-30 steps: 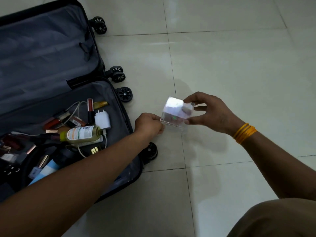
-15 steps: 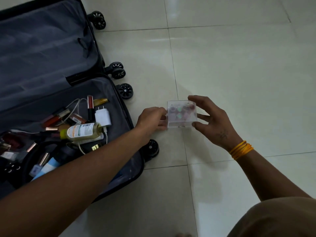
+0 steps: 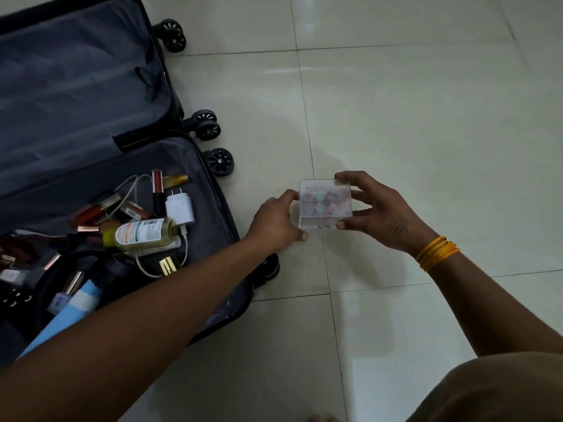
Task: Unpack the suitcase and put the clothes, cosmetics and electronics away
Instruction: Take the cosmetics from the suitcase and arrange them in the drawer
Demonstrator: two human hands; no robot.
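Note:
A small clear plastic box with pink and green round pieces inside sits low over the tiled floor, just right of the suitcase. My left hand grips its left edge and my right hand pinches its right side between thumb and fingers. The black suitcase lies open at the left. Inside it are a white charger with cable, a yellow-green bottle, lipsticks and a blue tube.
Pale floor tiles stretch to the right and behind the box. Suitcase wheels stick out toward the box. My knee fills the bottom right corner.
The box was tilted up off the floor between both hands; it has come down and turned flat, lid facing up. The left hand now grips its edge more firmly.

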